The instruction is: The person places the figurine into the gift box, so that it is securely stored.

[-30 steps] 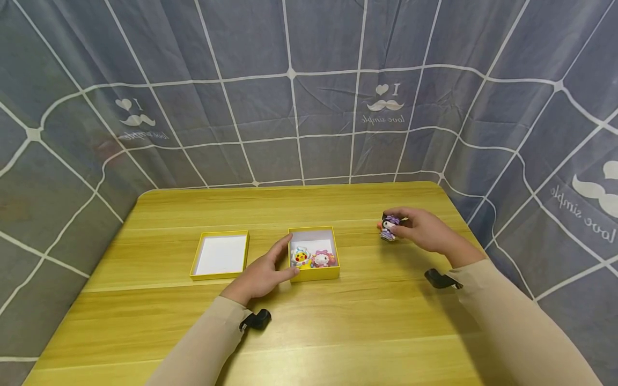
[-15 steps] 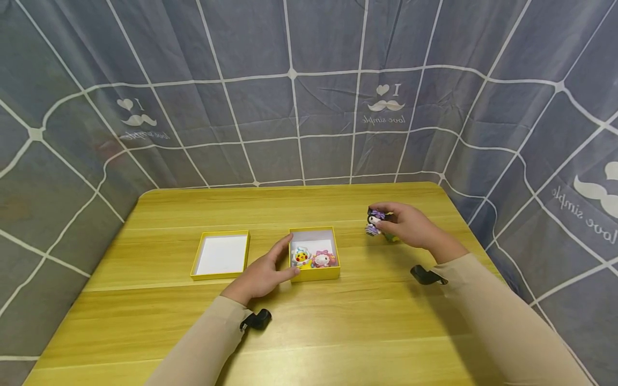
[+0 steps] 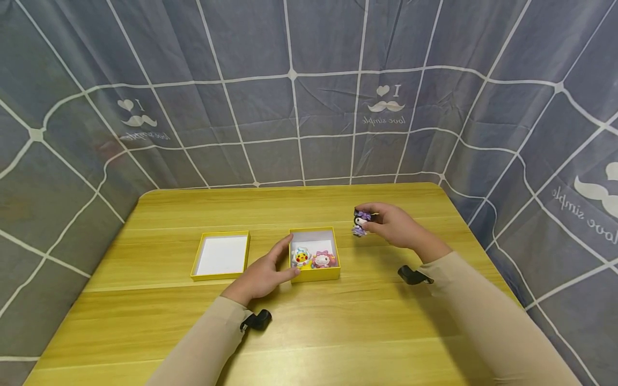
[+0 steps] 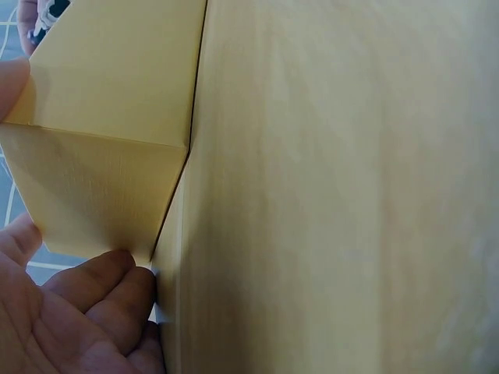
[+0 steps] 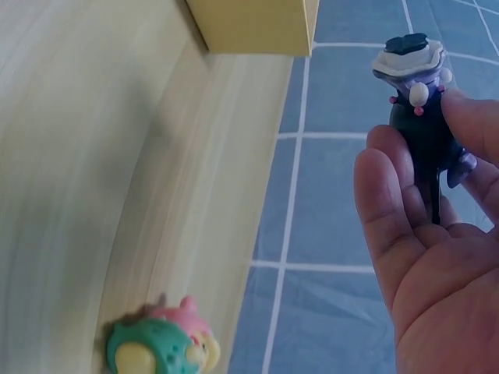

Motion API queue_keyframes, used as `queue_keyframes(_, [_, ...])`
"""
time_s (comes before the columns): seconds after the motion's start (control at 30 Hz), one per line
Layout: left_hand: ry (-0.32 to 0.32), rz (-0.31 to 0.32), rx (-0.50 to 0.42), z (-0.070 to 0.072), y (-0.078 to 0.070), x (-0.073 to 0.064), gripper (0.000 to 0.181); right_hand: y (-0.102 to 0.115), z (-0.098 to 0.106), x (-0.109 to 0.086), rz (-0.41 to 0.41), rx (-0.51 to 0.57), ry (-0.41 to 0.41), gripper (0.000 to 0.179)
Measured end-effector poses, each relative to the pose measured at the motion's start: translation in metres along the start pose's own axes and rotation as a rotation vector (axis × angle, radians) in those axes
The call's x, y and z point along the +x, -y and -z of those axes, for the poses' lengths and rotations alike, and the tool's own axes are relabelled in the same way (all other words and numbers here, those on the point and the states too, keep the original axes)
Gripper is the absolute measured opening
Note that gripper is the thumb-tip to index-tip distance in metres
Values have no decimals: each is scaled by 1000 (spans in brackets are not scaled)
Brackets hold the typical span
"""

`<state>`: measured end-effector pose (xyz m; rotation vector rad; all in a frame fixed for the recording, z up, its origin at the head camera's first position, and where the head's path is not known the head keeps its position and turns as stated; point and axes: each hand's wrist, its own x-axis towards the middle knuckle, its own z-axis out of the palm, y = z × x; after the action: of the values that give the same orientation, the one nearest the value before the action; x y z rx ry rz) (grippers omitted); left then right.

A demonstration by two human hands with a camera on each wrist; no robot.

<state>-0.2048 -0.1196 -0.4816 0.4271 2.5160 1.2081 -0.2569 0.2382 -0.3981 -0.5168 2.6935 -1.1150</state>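
Note:
My right hand pinches a small black-and-purple toy figurine with a white face, held above the table to the right of the box. The right wrist view shows its dark back between thumb and fingers. At the left side of a yellow box, my left hand holds it, thumb on the front corner and index finger toward the back corner. Its other fingers lie bent against the box's side in the left wrist view. Inside the box, toward the front, are a yellow figurine and a pink one.
A shallow yellow lid with white inside lies left of the box. In the right wrist view, a green-and-pink figurine rests on the wooden table; my right hand hides it in the head view. A grey-blue checked curtain surrounds the table.
My right hand has moved left with the purple figurine, closer to the box. My left hand and the box have stayed in place.

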Motion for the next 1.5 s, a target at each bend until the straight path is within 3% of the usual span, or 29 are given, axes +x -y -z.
queue_keyframes(0.7, [-5, -11, 19, 1, 0, 1, 92, 32, -42, 29, 90, -63, -12, 44])
queue_keyframes(1.5, [-2, -10, 27, 2, 0, 2, 92, 51, -78, 51, 90, -160, -12, 45])
